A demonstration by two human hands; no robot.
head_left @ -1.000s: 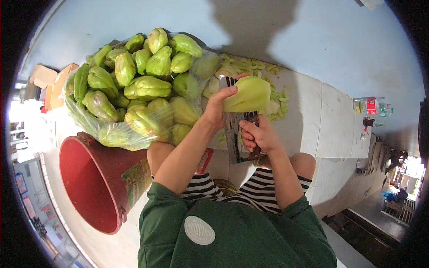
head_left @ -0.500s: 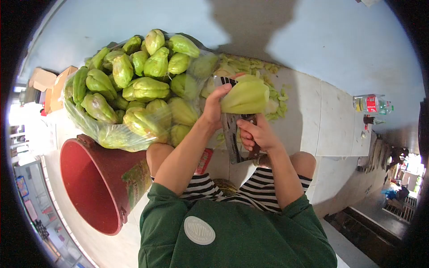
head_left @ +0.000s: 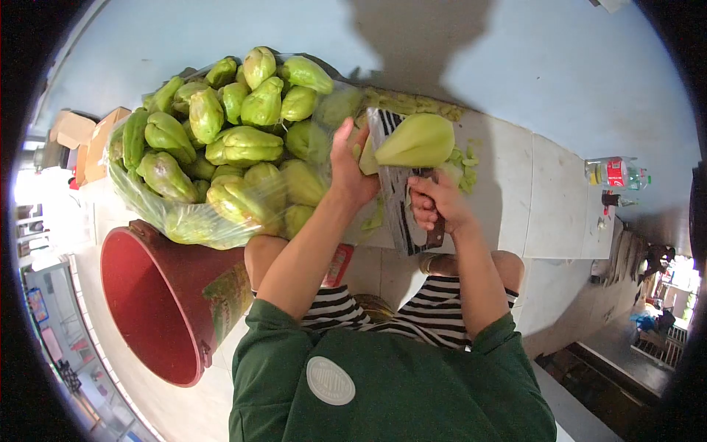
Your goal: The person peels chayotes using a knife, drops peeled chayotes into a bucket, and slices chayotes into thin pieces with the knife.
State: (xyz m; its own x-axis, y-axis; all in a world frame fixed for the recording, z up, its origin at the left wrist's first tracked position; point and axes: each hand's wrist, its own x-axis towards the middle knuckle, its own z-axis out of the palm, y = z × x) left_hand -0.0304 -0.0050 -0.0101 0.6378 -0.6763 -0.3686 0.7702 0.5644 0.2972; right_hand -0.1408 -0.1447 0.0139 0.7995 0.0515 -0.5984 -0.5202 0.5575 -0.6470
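A broad cleaver [head_left: 398, 210] is in my right hand [head_left: 436, 200], its fingers closed around the brown handle and its shiny blade upright. Against the blade's right side sits a peeled pale-green chayote [head_left: 420, 140]; part of it shows on the left side too, so the blade appears to pass into or through it. My left hand [head_left: 352, 166] cups that left part from beside the blade, thumb raised and most fingers hidden. Pale peelings [head_left: 464, 166] and peeled chayotes lie behind, partly covered.
A clear plastic bag [head_left: 213, 228] full of unpeeled chayotes [head_left: 243, 146] stands at the left. A red bucket [head_left: 151, 295] lies on its side near my left leg. Plastic bottle [head_left: 617, 174] at the right; cardboard boxes [head_left: 96, 140] at far left; wall behind.
The cleaver and chayote have shifted slightly right and up. The left thumb has lifted off the chayote, and a part of it now shows left of the blade.
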